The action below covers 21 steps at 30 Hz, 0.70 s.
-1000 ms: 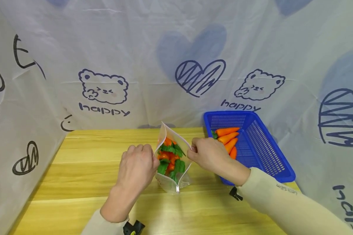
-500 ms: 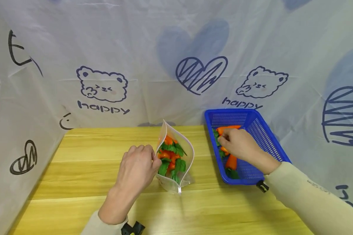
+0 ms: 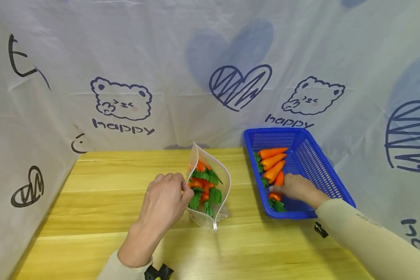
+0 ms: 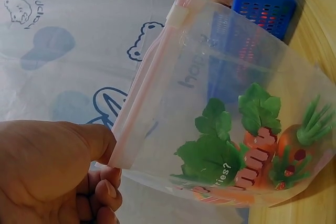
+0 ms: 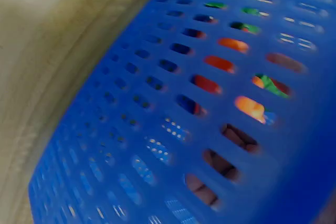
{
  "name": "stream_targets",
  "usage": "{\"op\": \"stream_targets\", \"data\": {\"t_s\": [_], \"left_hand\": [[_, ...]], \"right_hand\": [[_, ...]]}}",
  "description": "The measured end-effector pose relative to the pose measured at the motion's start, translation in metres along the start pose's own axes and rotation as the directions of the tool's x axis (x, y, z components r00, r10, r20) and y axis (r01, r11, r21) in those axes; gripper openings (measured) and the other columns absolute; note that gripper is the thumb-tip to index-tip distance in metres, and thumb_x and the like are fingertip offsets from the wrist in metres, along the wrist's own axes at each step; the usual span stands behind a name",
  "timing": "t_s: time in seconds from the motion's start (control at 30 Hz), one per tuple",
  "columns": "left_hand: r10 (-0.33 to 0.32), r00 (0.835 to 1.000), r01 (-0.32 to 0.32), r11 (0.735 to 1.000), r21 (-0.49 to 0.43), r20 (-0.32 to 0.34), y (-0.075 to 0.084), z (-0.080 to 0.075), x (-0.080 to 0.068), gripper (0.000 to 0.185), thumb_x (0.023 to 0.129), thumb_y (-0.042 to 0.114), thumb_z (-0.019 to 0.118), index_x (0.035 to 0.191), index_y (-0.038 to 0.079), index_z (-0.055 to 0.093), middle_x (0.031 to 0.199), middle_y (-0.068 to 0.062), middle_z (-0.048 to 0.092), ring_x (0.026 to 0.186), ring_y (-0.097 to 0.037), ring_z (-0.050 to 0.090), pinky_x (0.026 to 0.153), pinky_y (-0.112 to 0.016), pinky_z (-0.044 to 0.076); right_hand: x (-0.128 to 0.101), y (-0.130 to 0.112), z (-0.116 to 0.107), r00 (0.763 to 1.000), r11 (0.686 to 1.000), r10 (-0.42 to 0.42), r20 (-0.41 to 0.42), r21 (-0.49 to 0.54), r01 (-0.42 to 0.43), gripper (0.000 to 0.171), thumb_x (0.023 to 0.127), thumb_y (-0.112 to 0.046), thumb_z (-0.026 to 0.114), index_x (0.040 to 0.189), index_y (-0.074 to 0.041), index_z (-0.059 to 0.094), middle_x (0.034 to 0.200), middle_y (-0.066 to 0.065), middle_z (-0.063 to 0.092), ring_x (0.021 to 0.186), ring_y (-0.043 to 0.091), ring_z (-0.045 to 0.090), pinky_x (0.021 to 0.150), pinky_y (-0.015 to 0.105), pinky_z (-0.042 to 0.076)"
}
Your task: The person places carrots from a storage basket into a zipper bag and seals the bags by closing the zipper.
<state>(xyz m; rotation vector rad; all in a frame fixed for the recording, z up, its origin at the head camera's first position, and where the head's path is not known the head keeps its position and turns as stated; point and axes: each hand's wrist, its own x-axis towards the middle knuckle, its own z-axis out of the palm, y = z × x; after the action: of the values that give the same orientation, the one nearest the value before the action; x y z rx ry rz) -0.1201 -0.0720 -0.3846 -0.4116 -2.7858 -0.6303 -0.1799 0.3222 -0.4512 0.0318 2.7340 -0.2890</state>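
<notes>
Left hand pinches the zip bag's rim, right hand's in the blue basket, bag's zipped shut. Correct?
The bag isn't shut: the head view shows the zip bag open, mouth spread. The left hand does pinch its rim, and the right hand is in the blue basket.

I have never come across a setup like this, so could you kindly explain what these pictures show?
There is no machine here: a person works with two bare hands. The head camera looks forward and down over a wooden table; a camera on each wrist shows that hand's work up close.

The left hand pinches the edge of a clear zip bag, which stands open with orange vegetables and green leaves inside. To the right sits a blue basket holding carrots. The right hand is inside it, touching the nearest carrot; its fingers are mostly hidden, so I cannot tell whether it grips. The right wrist view shows mainly the basket's slotted wall.
</notes>
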Motion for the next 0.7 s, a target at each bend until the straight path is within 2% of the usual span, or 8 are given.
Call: {"op": "stream_targets", "data": {"t_s": [0.13,0.27,0.4,0.53,0.6,0.7], "left_hand": [[-0.01,1.0,0.01,1.0,-0.012,0.015,0.0,0.0,0.0,0.015,0.085,0.011,0.066,0.073,0.014,0.056,0.067,0.001,0.051,0.067,-0.022,0.045,0.063,-0.032,0.037],[-0.013,1.0,0.013,1.0,-0.022,0.019,0.001,0.0,0.0,0.015,0.085,0.01,0.064,0.073,0.014,0.055,0.067,0.001,0.051,0.067,-0.022,0.045,0.063,-0.032,0.036],[-0.009,1.0,0.009,1.0,-0.026,0.019,0.0,0.001,0.0,0.016,0.085,0.01,0.065,0.073,0.014,0.055,0.066,0.001,0.051,0.066,-0.022,0.044,0.063,-0.032,0.036],[-0.008,1.0,0.009,1.0,-0.03,0.028,-0.001,0.001,0.0,0.017,0.085,0.01,0.066,0.073,0.014,0.055,0.066,0.001,0.051,0.067,-0.022,0.044,0.063,-0.031,0.036],[-0.011,0.999,0.012,0.999,-0.03,0.032,-0.001,0.001,0.0,0.017,0.086,0.01,0.066,0.073,0.014,0.055,0.067,0.001,0.051,0.067,-0.022,0.044,0.063,-0.032,0.036],[-0.016,0.999,0.018,0.999,-0.032,0.038,-0.002,0.001,0.0,0.017,0.086,0.011,0.066,0.073,0.014,0.055,0.067,0.001,0.051,0.066,-0.022,0.044,0.063,-0.032,0.036]], "right_hand": [[0.001,0.002,0.005,0.999,1.0,0.0,0.042,0.023,-0.001,0.051,0.097,-0.059,0.064,0.075,-0.013,0.064,0.077,0.005,0.059,0.074,0.024,0.058,0.066,0.04,0.047],[0.0,0.007,0.007,0.998,0.997,-0.03,0.051,0.071,0.026,0.043,0.096,-0.051,0.064,0.072,-0.015,0.062,0.074,0.002,0.056,0.07,0.02,0.055,0.063,0.035,0.042],[0.0,0.016,0.007,0.998,0.993,0.03,0.057,0.109,-0.036,0.033,0.088,-0.042,0.068,0.07,-0.016,0.057,0.071,0.002,0.052,0.065,0.019,0.051,0.059,0.032,0.039],[-0.001,0.031,0.0,0.994,0.994,0.093,0.061,0.05,-0.096,0.029,0.086,-0.036,0.071,0.079,-0.01,0.06,0.076,0.006,0.057,0.069,0.023,0.054,0.063,0.035,0.042],[0.0,0.04,-0.003,0.995,0.996,0.089,0.053,0.016,-0.09,0.025,0.085,-0.03,0.071,0.08,-0.008,0.062,0.076,0.007,0.059,0.069,0.024,0.056,0.063,0.035,0.043],[0.001,0.053,-0.008,0.996,0.998,0.07,0.049,-0.007,-0.069,0.019,0.083,-0.023,0.069,0.074,-0.008,0.063,0.071,0.006,0.059,0.064,0.022,0.056,0.059,0.033,0.043]]}}
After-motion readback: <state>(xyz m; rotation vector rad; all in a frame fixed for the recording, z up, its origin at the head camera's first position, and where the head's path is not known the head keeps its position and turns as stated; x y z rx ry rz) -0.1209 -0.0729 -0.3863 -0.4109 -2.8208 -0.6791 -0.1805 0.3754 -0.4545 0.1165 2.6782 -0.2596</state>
